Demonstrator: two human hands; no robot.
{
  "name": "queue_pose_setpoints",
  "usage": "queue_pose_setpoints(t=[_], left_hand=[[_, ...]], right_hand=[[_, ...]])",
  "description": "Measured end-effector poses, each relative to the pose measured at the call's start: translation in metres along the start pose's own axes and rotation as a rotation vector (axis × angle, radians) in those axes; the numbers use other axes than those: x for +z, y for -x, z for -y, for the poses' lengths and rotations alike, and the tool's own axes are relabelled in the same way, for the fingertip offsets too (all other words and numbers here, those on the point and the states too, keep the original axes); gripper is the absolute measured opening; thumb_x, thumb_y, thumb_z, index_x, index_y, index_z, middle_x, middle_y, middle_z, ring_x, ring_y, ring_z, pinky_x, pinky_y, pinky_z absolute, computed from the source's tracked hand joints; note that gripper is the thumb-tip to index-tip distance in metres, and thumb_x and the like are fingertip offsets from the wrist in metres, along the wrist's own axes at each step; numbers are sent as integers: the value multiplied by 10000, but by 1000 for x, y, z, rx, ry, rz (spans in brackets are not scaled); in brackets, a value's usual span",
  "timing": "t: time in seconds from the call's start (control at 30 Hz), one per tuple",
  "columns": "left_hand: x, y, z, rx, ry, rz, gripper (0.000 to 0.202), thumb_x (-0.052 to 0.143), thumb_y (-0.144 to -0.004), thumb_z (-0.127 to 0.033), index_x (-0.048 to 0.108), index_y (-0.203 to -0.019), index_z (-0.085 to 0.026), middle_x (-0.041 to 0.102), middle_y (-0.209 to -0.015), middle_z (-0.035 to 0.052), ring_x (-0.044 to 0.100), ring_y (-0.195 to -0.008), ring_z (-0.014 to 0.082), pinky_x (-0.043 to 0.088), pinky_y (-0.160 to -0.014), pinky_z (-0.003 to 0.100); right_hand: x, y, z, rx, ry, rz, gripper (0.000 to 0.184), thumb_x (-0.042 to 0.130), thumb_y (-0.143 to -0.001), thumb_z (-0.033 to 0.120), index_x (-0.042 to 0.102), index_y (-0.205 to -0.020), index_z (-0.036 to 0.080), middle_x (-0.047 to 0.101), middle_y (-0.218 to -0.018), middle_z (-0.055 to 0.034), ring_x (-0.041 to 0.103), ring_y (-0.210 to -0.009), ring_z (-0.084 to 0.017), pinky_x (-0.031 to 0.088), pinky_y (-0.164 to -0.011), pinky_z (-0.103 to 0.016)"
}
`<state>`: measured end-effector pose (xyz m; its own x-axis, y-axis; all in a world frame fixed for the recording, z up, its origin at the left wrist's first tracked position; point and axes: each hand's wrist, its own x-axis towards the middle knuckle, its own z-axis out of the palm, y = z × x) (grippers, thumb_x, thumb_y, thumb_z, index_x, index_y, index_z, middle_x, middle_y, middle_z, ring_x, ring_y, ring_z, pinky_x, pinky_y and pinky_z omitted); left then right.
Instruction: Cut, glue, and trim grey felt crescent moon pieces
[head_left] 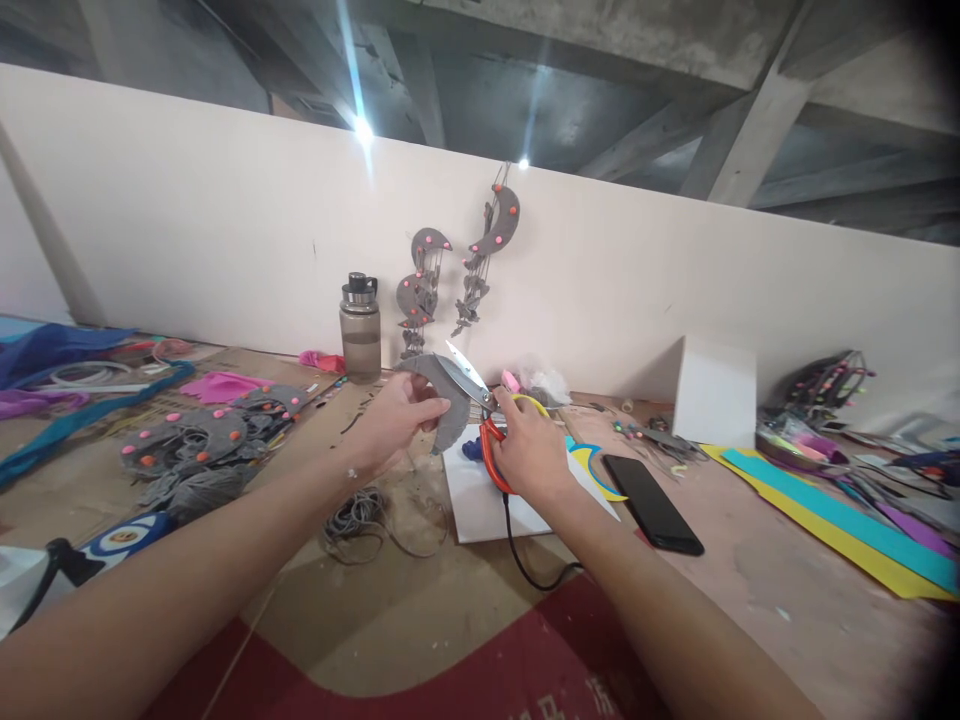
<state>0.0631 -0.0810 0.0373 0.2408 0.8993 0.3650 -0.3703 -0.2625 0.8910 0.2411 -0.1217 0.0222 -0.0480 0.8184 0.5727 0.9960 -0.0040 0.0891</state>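
Observation:
Between the thumb and fingers of my left hand is a grey crescent-shaped piece of felt, held up above the table. My right hand grips a pair of scissors with orange and yellow handles. Their blades are parted and point up and left, at the upper edge of the grey piece; whether the felt lies between them I cannot tell. Below the hands lies a white board, with a blue-and-yellow crescent at its right side. A coil of grey cord rests left of the board.
A water bottle stands near the wall, by hanging grey crescent ornaments with coloured dots. Right of the board is a black phone, then blue and yellow sheets. More dotted grey felt lies at left.

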Motion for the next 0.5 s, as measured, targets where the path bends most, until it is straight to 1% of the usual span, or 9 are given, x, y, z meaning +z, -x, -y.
queue_pose_setpoints(t=[0.1, 0.2, 0.27, 0.33, 0.4, 0.5], left_hand=[[1, 1, 0, -6, 22, -12, 269, 765, -595, -136, 581, -789, -159, 603, -719, -28, 495, -580, 80, 339, -491, 215], [0, 0, 1, -9, 33, 0, 251, 768, -602, -145, 575, -762, -157, 594, -679, -32, 480, -548, 75, 338, -493, 219], [-2, -1, 2, -15, 48, 17, 245, 771, -610, -158, 580, -764, -156, 598, -676, -28, 478, -535, 76, 339, -494, 224], [-3, -3, 3, -26, 89, 14, 268, 779, -601, -158, 585, -785, -157, 613, -712, -21, 498, -557, 81, 348, -505, 224], [-5, -4, 4, -49, 153, -8, 296, 782, -582, -130, 574, -790, -161, 599, -720, -32, 518, -590, 81, 372, -537, 218], [-6, -6, 5, -93, 244, -23, 282, 747, -581, -67, 564, -774, -162, 561, -689, -49, 538, -632, 81, 417, -613, 216]], right_hand=[[-2, 1, 1, 6, -12, 24, 469, 490, -890, 305, 445, -1357, 280, 646, -1122, -75, 640, -892, -241, 456, -726, -308], [-2, 1, 1, 26, -36, 30, 467, 487, -892, 314, 457, -1357, 289, 664, -1107, -67, 653, -843, -235, 450, -688, -300], [-1, 1, -1, 31, -80, 21, 456, 486, -890, 309, 478, -1345, 290, 684, -1064, -62, 658, -811, -235, 440, -665, -297], [1, 0, -3, 27, -178, 19, 432, 483, -893, 302, 504, -1323, 273, 704, -977, -57, 656, -788, -228, 429, -656, -289], [4, -1, -5, 19, -337, 9, 402, 478, -901, 315, 527, -1294, 245, 706, -869, -45, 642, -747, -206, 423, -655, -275], [6, -3, -6, 9, -592, -33, 374, 470, -915, 373, 556, -1241, 212, 658, -719, -4, 576, -622, -165, 413, -621, -252]])
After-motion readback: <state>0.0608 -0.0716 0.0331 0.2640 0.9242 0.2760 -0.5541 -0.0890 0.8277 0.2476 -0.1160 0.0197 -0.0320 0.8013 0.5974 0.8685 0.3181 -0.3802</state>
